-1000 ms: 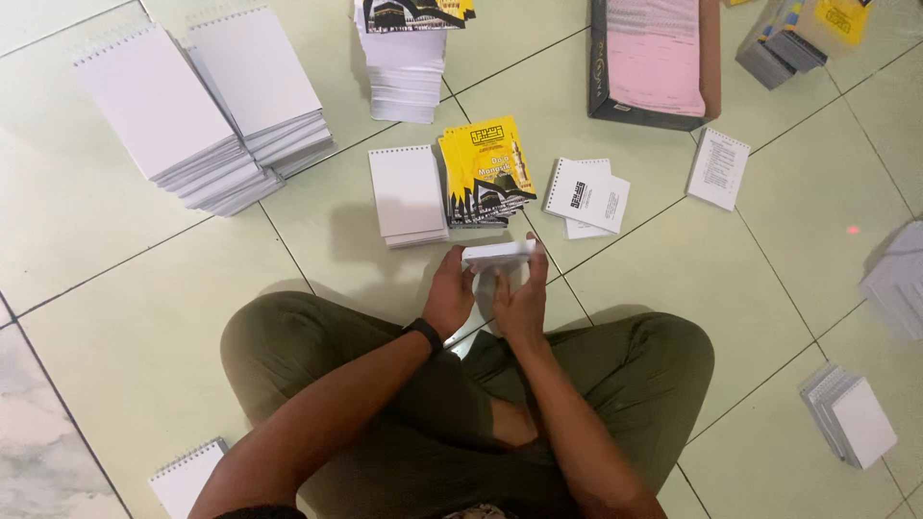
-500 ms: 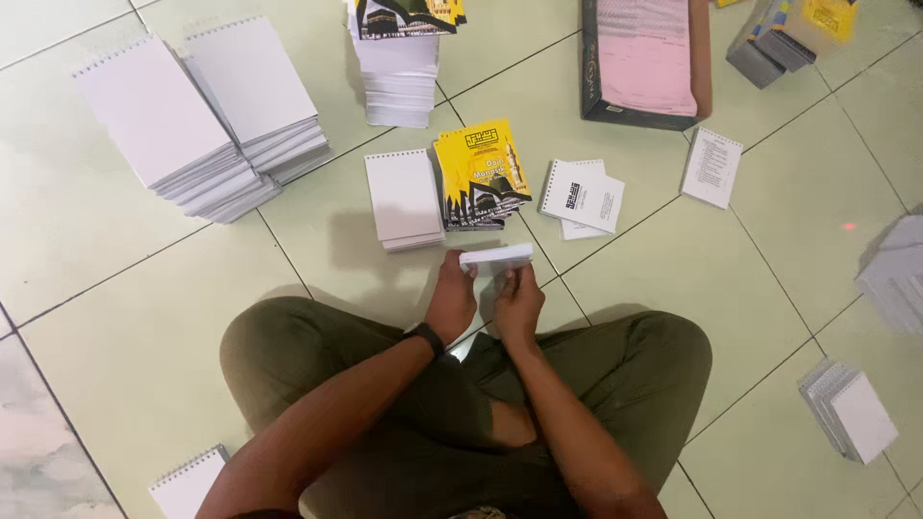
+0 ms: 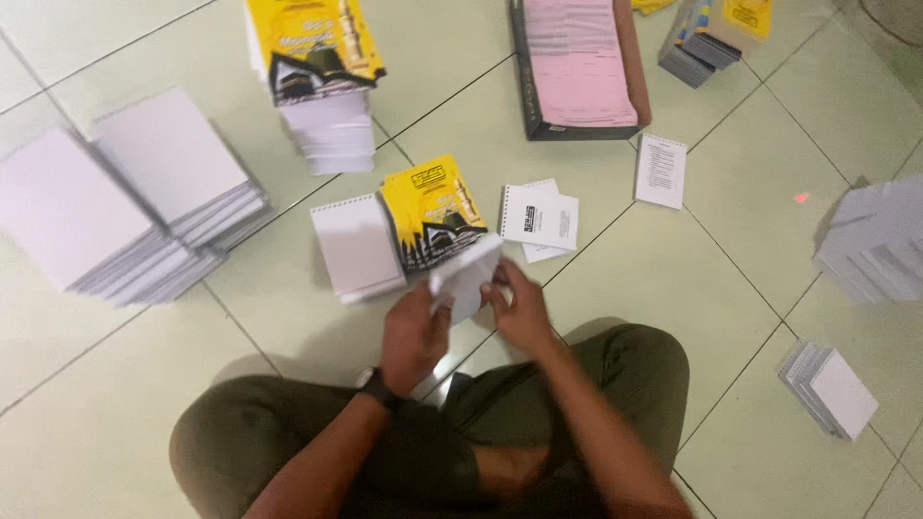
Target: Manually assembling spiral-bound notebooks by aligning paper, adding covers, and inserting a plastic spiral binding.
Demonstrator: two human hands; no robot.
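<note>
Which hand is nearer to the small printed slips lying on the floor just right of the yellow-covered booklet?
Right. The right hand sits just below the printed slips, gripping the white pad. The left hand holds the pad's other side, farther left and lower, under the yellow-covered booklet.

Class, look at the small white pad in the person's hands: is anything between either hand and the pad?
Nothing visible. The left hand and the right hand both grip the small white pad directly, above the floor just below the yellow-covered booklet.
</note>
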